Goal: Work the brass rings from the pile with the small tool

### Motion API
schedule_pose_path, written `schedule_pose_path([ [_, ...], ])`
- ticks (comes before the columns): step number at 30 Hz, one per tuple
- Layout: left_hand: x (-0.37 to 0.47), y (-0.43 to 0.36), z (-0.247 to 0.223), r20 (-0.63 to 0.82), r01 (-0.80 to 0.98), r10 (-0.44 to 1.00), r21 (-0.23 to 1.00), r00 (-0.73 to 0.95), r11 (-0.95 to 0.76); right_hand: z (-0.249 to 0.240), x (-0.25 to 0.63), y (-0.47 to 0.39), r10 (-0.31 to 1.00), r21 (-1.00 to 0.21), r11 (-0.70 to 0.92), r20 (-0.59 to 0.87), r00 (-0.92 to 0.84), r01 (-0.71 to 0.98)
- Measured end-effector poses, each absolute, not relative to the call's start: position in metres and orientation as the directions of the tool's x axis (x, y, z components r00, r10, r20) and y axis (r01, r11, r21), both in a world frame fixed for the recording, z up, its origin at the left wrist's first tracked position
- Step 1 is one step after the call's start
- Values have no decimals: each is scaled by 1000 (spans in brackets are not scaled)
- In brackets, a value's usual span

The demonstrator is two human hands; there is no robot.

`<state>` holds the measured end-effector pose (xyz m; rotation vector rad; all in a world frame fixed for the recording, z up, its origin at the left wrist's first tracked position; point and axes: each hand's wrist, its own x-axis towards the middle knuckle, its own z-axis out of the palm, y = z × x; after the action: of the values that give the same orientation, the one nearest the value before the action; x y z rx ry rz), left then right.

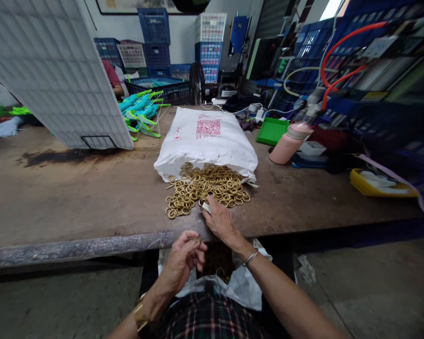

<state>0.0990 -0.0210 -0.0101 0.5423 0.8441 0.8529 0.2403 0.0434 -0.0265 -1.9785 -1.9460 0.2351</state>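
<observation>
A heap of brass-coloured rings [212, 186] spills from the mouth of a white woven sack [205, 136] onto the table. My right hand [221, 221] reaches to the near edge of the heap, fingers closed together among the rings. A small white and dark piece [206, 206] shows at its fingertips; whether it is a finger wrap or a held thing is unclear. Lower and to the left, in front of the table edge, my left hand [185, 259] is closed in a pinch. What lies between its fingertips is too small to make out.
Below the hands, an open white bag [245, 287] with dark contents sits at my lap. A grey-white ribbed panel [63, 70] stands on the left, by green and turquoise frames [143, 110]. To the right are a pink bottle [289, 143], a green tray [272, 131] and a yellow tray [381, 184].
</observation>
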Motion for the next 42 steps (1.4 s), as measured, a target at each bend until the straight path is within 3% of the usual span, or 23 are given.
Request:
schedule_pose_path([
  [5,96,-19,-12,-429,-491,777,605,462,626,-32,234,53,997,-220,-17,68,33,975],
  [10,95,-13,-14,-477,-531,744,521,468,668,-32,238,53,996,-241,14,94,9,971],
  [13,95,-6,-12,-473,-504,749,555,463,662,-33,245,51,994,-335,29,112,9,942],
  [16,98,6,-8,-427,-471,779,626,460,621,-34,253,50,989,-516,4,127,72,856],
  [21,113,25,-8,-391,-350,864,799,316,489,-33,261,45,975,-881,0,104,194,474],
  [25,126,34,-11,-307,-142,928,930,213,340,-34,263,37,973,-973,-53,0,229,226],
  [29,134,36,-11,-276,-77,931,950,238,301,-36,261,29,980,-988,-91,-67,190,123],
  [33,134,35,-11,-220,-75,950,967,222,242,-31,257,24,988,-981,-92,-69,139,171],
  [38,130,32,-14,21,123,995,992,101,-34,-21,256,24,993,-928,-43,1,118,371],
  [42,128,29,-16,139,220,980,961,140,-168,-21,253,26,996,-909,-15,23,86,416],
])
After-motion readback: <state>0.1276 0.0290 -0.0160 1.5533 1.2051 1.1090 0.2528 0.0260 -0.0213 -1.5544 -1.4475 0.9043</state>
